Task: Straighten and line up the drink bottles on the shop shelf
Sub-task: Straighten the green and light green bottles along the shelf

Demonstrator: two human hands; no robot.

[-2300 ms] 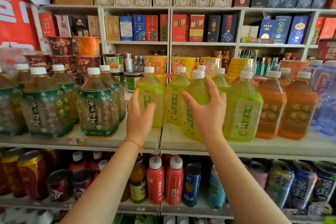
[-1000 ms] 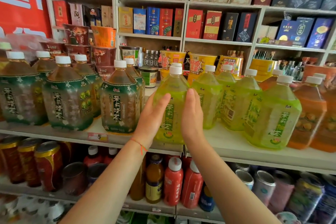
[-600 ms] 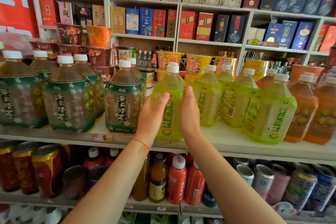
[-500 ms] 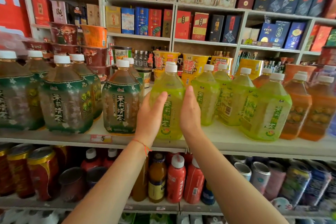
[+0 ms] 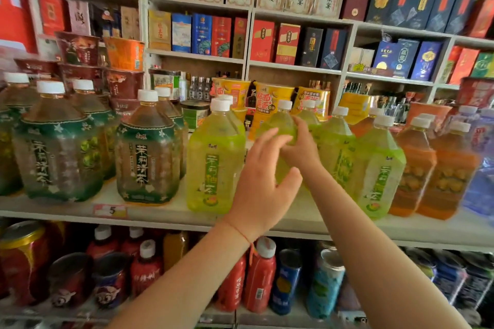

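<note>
Right hand (image 5: 300, 151) clamped, fingers (image 5: 299, 125) curled, on green bottle (image 5: 280, 128) standing mid-shelf (image 5: 165, 215). Left hand (image 5: 263, 187) at 7 o'clock of it, fingers apart, holding nothing. Second green bottle (image 5: 215, 163) upright at 9 o'clock.

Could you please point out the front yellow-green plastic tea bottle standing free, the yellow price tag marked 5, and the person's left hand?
Front yellow-green plastic tea bottle (image 5: 216, 168): head view, on its label.
Yellow price tag marked 5 (image 5: 110, 210): head view, on the numeral.
Left hand (image 5: 263, 192): head view, on its back.
</note>
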